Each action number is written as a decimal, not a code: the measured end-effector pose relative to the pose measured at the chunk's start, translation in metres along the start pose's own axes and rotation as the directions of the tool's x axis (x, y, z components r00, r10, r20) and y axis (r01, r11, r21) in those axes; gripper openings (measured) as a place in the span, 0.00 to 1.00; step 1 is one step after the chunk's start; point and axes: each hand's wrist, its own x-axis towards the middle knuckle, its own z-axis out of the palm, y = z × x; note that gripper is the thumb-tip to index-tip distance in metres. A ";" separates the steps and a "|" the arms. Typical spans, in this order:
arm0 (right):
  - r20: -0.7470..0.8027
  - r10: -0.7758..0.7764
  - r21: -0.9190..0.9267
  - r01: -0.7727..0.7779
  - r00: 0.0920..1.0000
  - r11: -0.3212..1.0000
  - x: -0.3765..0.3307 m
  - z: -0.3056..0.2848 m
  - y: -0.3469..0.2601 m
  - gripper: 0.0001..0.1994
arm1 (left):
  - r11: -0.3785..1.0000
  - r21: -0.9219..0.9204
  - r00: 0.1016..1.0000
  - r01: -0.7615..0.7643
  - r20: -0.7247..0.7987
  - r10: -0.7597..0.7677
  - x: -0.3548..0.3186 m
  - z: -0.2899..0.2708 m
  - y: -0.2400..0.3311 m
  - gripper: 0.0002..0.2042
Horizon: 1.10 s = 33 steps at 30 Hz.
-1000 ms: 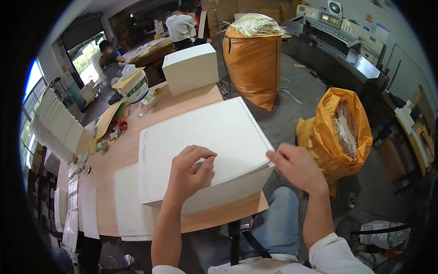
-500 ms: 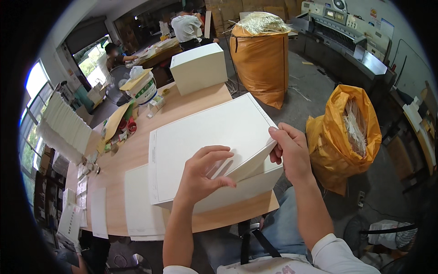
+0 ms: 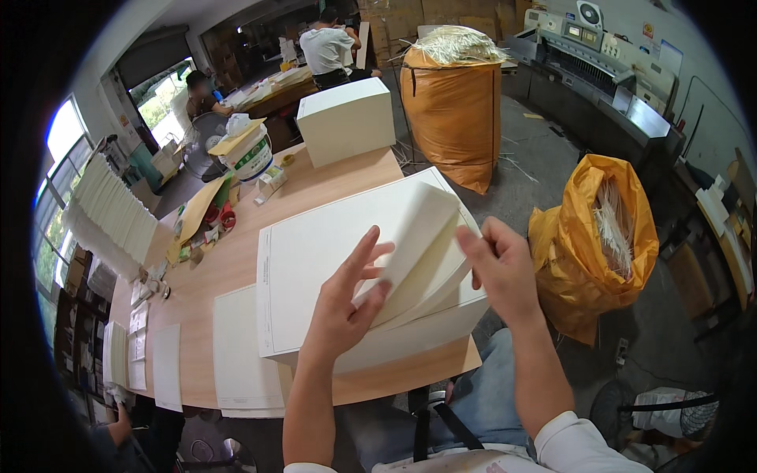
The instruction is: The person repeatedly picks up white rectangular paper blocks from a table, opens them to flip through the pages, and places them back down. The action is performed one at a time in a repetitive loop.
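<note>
Left hand (image 3: 337,309): spread at curled sheet (image 3: 426,214); right hand (image 3: 509,272), three o'clock of paper stack (image 3: 303,272): whether pinching, we cannot tell.

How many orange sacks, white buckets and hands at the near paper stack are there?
Orange sacks: 2
White bucket: 1
Hands at the near paper stack: 2
Total: 5

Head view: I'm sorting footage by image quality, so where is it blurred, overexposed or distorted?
In the head view, the lifted paper looks smeared, perhaps by motion; in the head view, the window at far left is blown out; in the head view, the table's near edge bows, and black fills the picture's corners.
</note>
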 end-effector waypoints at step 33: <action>0.045 0.081 0.267 -0.090 0.996 0.959 0.006 0.005 -0.007 0.20 | 0.974 0.147 0.976 -0.172 0.160 0.148 0.002 -0.009 0.007 0.31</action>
